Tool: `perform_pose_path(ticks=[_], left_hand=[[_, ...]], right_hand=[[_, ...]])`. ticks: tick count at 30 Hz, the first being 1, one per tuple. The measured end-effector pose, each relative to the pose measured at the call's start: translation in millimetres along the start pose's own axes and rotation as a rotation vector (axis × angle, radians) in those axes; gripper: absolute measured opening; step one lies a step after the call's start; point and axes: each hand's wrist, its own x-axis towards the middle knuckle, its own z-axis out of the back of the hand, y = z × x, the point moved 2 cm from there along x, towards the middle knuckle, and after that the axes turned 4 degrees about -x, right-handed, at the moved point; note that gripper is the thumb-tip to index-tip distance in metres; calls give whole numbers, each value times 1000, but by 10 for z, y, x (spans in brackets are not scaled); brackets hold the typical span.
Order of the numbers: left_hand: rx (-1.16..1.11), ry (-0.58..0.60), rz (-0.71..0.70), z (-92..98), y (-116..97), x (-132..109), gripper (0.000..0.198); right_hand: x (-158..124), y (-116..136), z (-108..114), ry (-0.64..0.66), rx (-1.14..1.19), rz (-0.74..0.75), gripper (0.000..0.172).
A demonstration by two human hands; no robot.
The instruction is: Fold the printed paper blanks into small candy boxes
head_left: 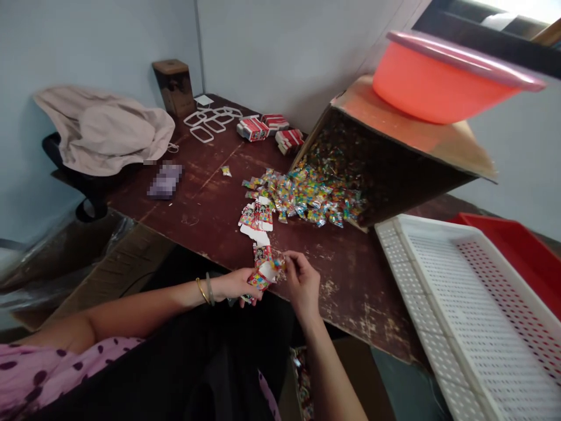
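Observation:
My left hand (243,284) is closed around a small printed candy box (259,279), its open white end turned to the right. At that opening, my right hand (303,279) pinches a small clear packet of colourful candy (277,264). Another part of a printed box shows beneath the left fingers. Just beyond my hands, several flat printed boxes (258,215) lie fanned on the table edge. Farther back is a heap of candy packets (302,193), spilling from a tipped cardboard box (421,140).
An orange-pink basin (447,76) rests on the cardboard box. At right stand a white perforated tray (473,304) and a red tray (517,245). Bundled printed boxes (253,128) and white loops (201,134) lie at the back. A beige cloth (114,131) is at left.

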Motion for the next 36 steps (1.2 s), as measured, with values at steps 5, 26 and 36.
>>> perform_pose_path(ticks=[5, 26, 36], left_hand=[[-64, -23, -52, 57, 3, -50, 29], [-137, -113, -27, 216, 100, -71, 68], [-137, -132, -71, 241, 46, -43, 47]], right_hand=[[-109, -56, -220, 82, -12, 107, 15], [-327, -90, -306, 129, -160, 199, 26], [-342, -326, -455, 279, 851, -567, 26]])
